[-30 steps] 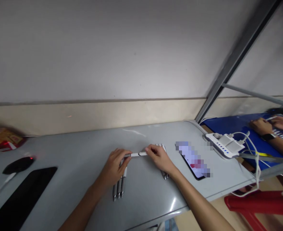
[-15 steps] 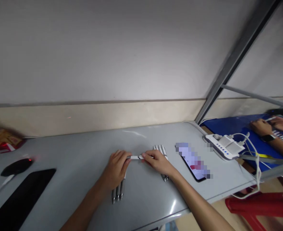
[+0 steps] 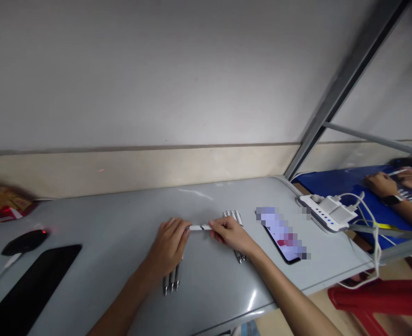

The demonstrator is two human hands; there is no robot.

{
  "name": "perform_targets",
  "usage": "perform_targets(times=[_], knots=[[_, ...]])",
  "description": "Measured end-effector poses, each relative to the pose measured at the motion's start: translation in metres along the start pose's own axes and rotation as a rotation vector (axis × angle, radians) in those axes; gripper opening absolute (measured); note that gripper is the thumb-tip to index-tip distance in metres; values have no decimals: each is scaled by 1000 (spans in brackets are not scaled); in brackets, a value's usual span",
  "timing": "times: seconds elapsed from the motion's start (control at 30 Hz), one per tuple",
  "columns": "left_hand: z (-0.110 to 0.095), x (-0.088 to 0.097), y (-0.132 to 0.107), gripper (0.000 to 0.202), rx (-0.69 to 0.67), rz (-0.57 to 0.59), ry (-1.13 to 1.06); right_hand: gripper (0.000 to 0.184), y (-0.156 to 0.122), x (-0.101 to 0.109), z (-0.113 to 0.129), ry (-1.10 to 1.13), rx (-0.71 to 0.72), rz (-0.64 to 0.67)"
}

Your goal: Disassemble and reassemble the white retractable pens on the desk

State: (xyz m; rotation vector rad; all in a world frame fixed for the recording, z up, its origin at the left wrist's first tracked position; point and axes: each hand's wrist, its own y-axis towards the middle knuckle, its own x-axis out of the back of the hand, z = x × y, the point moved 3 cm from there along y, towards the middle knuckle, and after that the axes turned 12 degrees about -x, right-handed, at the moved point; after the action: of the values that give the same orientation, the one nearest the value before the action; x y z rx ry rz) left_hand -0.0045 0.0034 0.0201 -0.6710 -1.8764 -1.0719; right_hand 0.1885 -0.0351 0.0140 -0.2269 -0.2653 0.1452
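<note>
My left hand (image 3: 169, 246) and my right hand (image 3: 231, 234) each pinch one end of a white pen (image 3: 200, 227), held level just above the grey table (image 3: 104, 233). Under my left hand lie three more pens (image 3: 171, 281), side by side, their tips toward me. Another small row of pens (image 3: 234, 216) lies under and behind my right hand.
A phone (image 3: 283, 234) with a lit screen lies right of my right hand. A white power strip (image 3: 326, 213) with cables sits at the table's right end. At left are a black mouse (image 3: 24, 241), a black pad (image 3: 31, 287) and a red packet (image 3: 3, 204). Another person's hands (image 3: 394, 181) work on a blue surface at far right.
My hands closed in on the pen, then drew slightly apart again; the visible pen length between them shortened and then grew a little. Nothing else moved.
</note>
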Motion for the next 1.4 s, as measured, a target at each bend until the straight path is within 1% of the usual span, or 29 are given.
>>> perform_targets(times=[0.1, 0.23, 0.33, 0.4, 0.53, 0.6, 0.67, 0.73, 0.83, 0.9, 0.93, 0.97, 1.0, 1.07, 1.1, 1.17, 1.2, 1.3, 1.33, 1.4], knots=[[0, 0, -1, 24, -19, -9, 62, 53, 0, -1, 1, 24, -10, 26], [-1, 1, 0, 23, -33, -52, 131, 53, -1, 0, 1, 36, -8, 55], [-2, 2, 0, 23, -28, -75, 152, 50, -3, -1, 3, -10, 28, 73], [0, 2, 0, 23, -7, -86, 121, 45, -5, -2, 6, -111, 107, 7], [6, 0, -3, 23, 62, -103, -31, 30, -11, -2, 17, -333, 345, -241], [8, 0, -3, 25, 96, -107, -65, 24, -13, -2, 19, -377, 437, -296], [9, 1, -2, 28, 117, -102, -53, 22, -14, 0, 18, -382, 481, -343], [8, 2, -1, 30, 121, -88, -20, 27, -12, 2, 15, -380, 438, -367], [6, 3, 0, 31, 104, -58, 25, 21, -9, 2, 10, -399, 328, -334], [5, 3, 0, 32, 93, -43, 39, 20, -8, 1, 9, -379, 329, -334], [5, 3, 0, 31, 92, -41, 40, 15, -8, 1, 10, -352, 347, -352], [5, 4, 0, 31, 93, -43, 38, 14, -9, 2, 11, -318, 357, -370], [6, 4, -1, 30, 95, -49, 35, 20, -9, 2, 11, -287, 349, -374], [6, 5, -1, 30, 95, -62, 30, 20, -7, 3, 9, -252, 278, -340], [6, 6, -1, 30, 93, -69, 29, 24, -6, 4, 8, -250, 234, -312], [6, 7, -1, 30, 87, -81, 30, 43, -4, 4, 6, -260, 185, -274], [6, 7, 0, 30, 85, -86, 32, 43, -4, 5, 7, -255, 192, -280], [8, 8, 0, 29, 90, -101, 44, 20, -7, 8, 11, -192, 295, -342], [9, 9, 0, 28, 90, -107, 47, 19, -8, 8, 12, -167, 324, -357], [10, 8, 0, 28, 87, -113, 48, 27, -8, 8, 13, -129, 323, -363]])
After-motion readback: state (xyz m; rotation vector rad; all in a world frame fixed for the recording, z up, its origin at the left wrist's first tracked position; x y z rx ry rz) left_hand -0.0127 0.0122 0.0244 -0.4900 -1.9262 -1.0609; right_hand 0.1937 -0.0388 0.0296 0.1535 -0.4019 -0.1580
